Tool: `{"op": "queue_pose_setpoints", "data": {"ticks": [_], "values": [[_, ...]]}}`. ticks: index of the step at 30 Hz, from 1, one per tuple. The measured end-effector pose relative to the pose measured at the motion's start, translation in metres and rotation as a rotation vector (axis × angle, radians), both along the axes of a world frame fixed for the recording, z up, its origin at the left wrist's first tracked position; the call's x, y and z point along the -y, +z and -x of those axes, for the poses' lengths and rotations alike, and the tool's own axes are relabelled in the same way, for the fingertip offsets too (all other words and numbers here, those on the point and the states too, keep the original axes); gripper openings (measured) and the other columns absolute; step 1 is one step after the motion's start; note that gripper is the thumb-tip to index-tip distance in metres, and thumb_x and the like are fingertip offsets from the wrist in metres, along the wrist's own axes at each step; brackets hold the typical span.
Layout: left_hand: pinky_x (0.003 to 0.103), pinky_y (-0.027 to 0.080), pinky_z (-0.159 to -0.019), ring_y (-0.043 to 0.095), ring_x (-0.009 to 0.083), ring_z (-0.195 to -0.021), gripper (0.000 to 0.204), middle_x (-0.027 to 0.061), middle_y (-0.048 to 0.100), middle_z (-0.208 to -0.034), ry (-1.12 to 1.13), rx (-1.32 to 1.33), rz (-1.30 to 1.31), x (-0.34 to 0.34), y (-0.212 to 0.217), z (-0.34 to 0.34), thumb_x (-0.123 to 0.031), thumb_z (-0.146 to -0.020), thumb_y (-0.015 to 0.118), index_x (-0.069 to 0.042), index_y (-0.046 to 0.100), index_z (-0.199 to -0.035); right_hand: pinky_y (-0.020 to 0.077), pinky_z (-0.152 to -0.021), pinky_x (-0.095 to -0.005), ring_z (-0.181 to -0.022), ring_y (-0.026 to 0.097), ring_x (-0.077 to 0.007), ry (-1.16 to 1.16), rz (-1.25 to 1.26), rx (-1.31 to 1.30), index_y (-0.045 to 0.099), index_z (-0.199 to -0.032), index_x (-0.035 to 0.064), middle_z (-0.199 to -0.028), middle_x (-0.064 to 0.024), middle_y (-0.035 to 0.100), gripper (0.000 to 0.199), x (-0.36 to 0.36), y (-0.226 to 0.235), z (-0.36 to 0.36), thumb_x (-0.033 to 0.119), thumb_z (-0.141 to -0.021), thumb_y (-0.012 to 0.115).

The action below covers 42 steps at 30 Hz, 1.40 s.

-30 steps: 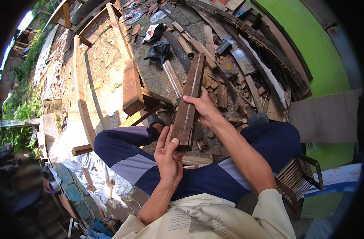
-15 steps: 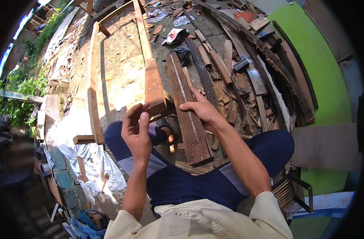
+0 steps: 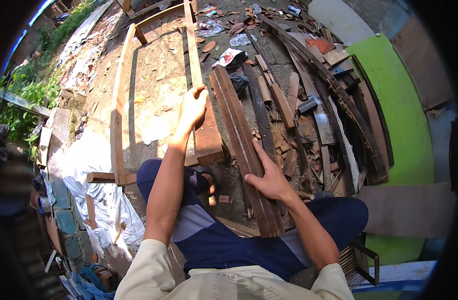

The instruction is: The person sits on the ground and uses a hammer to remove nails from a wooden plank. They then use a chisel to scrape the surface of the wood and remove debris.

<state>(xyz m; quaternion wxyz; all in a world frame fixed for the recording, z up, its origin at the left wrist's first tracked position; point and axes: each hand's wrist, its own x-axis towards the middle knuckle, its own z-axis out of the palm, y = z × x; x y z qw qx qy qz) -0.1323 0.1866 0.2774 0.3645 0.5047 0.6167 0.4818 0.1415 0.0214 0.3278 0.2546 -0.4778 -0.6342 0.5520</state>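
Observation:
My right hand (image 3: 270, 179) grips a long dark-brown wooden plank (image 3: 237, 127) by its edges, thumb across the top face and fingers along the far right side. A pale line runs lengthwise down the plank, which slants from upper left to its near end by my lap. My left hand (image 3: 192, 109) is closed, fingers curled, over a short reddish-brown board (image 3: 209, 139) on the right rail of a wooden frame. Whatever those fingers hold, if anything, is hidden. The long wooden frame (image 3: 118, 105) stretches away from me on the ground.
Scrap timber (image 3: 281, 107) and wood chips lie piled to the right, beside a green panel (image 3: 396, 105). A crumpled white sheet (image 3: 109, 210) is spread at the left. Plastic wrappers (image 3: 230, 57) and dry leaves litter the far ground. A slatted stool (image 3: 356, 262) is at lower right.
My left hand has moved forward from beside the short board to above it, and its fingers have curled in. The plank in my right hand has shifted a little right and toward me.

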Motion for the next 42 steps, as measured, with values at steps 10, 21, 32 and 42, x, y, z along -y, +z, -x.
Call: {"op": "queue_pose_setpoints", "data": {"ticks": [10,21,32,42], "values": [[0.042,0.047,-0.100,0.063,0.0278,-0.115,0.072,0.0159,0.056,-0.140,-0.248,0.690,0.103,-0.008,0.055,-0.027,-0.051,-0.100,0.051,-0.009,0.032,-0.155,0.0440,-0.104,-0.0493,-0.128,0.048,-0.0473,-0.028,-0.510,0.431,0.013,-0.160,0.0073,-0.143,-0.0280,0.044,0.097,0.051,-0.023,-0.034,0.003,-0.079,0.067],[0.033,0.053,-0.094,0.063,0.0160,-0.107,0.085,0.0070,0.062,-0.120,-0.498,0.120,-0.219,0.051,0.130,-0.068,-0.020,-0.069,0.093,-0.014,0.047,-0.140,0.0396,-0.107,-0.0502,-0.130,0.044,-0.0485,-0.222,-0.523,0.381,0.020,-0.154,0.0052,-0.141,-0.0271,0.044,0.090,0.074,-0.107,-0.076,-0.006,-0.076,0.061],[0.035,0.056,-0.093,0.066,0.0172,-0.106,0.093,0.0094,0.065,-0.118,-0.602,0.231,-0.279,0.080,0.157,-0.076,-0.010,-0.064,0.095,-0.010,0.039,-0.138,0.0401,-0.108,-0.0477,-0.131,0.045,-0.0464,-0.360,-0.282,0.268,0.030,-0.150,0.0053,-0.139,-0.0259,0.046,0.083,0.051,-0.109,-0.045,-0.007,-0.075,0.063],[0.034,0.054,-0.097,0.063,0.0153,-0.111,0.080,0.0061,0.062,-0.126,-0.520,0.317,-0.389,0.076,0.127,-0.044,-0.013,-0.075,0.089,-0.008,0.047,-0.143,0.0450,-0.100,-0.0462,-0.120,0.053,-0.0450,-0.283,-0.421,0.390,0.036,-0.148,0.0039,-0.132,-0.0246,0.049,0.081,0.040,-0.101,-0.034,0.006,-0.074,0.070]]}}
